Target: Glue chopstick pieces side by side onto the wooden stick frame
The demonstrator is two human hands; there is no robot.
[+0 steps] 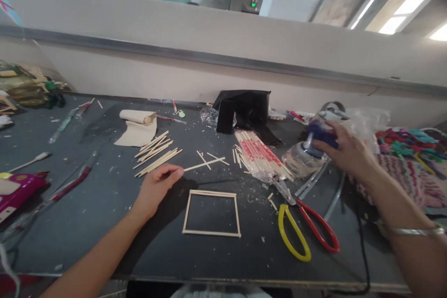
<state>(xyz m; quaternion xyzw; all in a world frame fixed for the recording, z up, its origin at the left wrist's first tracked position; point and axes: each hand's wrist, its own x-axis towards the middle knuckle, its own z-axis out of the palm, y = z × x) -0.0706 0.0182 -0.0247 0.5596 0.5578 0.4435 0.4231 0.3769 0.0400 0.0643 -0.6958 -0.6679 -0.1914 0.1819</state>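
My left hand (159, 186) is closed, pinching one end of a thin wooden stick (202, 165) that points right over a few loose sticks. In front of it lies a rectangular stick frame (211, 232) on the dark table. My right hand (344, 146) grips a blue lid (323, 136) with a pale stem, blurred by motion. Just below the lid stands a clear jar (301, 162); the stem's lower end is hard to make out. Loose wooden sticks (158, 163) lie beyond my left hand, near a partly rolled cream cloth (136, 128).
Scissors (295, 235) with yellow and red handles lie front right, close to a red-printed packet of sticks (260, 151). A black box-like object (226, 116) stands at the back. At left is a magenta tool (23, 193); at right, colourful yarn (408, 144) and a black cable (363, 247).
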